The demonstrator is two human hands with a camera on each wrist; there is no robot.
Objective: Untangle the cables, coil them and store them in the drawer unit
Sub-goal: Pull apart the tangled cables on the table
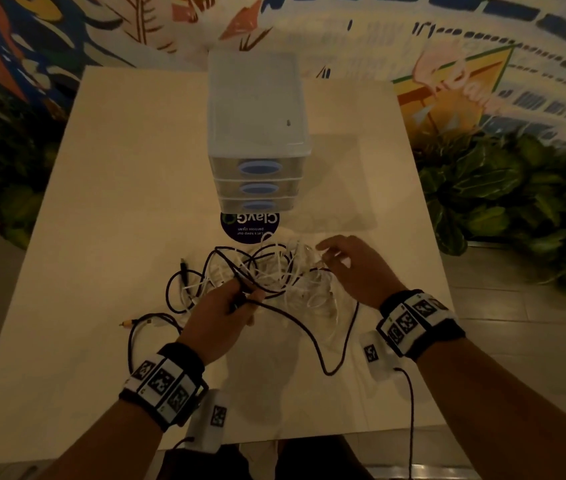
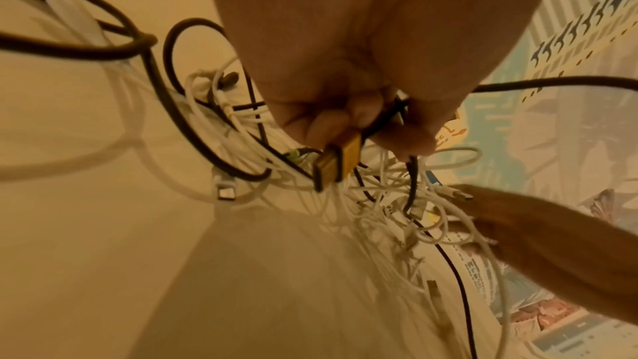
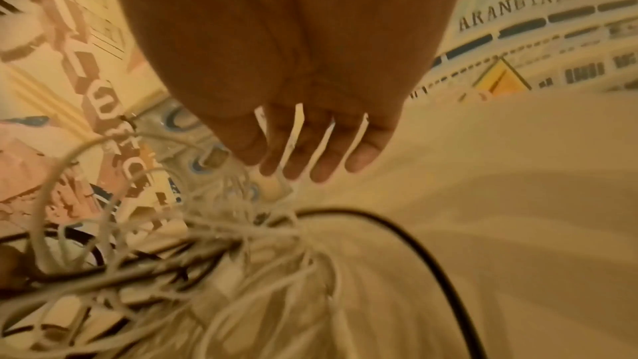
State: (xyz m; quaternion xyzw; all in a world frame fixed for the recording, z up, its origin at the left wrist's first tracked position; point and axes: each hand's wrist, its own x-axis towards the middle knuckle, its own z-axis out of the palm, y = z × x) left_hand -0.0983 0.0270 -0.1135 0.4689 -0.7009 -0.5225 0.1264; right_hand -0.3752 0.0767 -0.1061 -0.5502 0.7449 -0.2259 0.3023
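Note:
A tangle of white and black cables lies on the pale table in front of a translucent drawer unit with three shut drawers and blue handles. My left hand grips a black cable near its plug; in the left wrist view a yellowish plug sticks out of the curled fingers. My right hand hovers over the right side of the tangle with straight, spread fingers, holding nothing. White cable loops lie under it.
A round dark sticker lies on the table just before the drawer unit. A black cable with a yellow tip trails left of the tangle. Green plants stand right of the table, and a painted wall rises behind.

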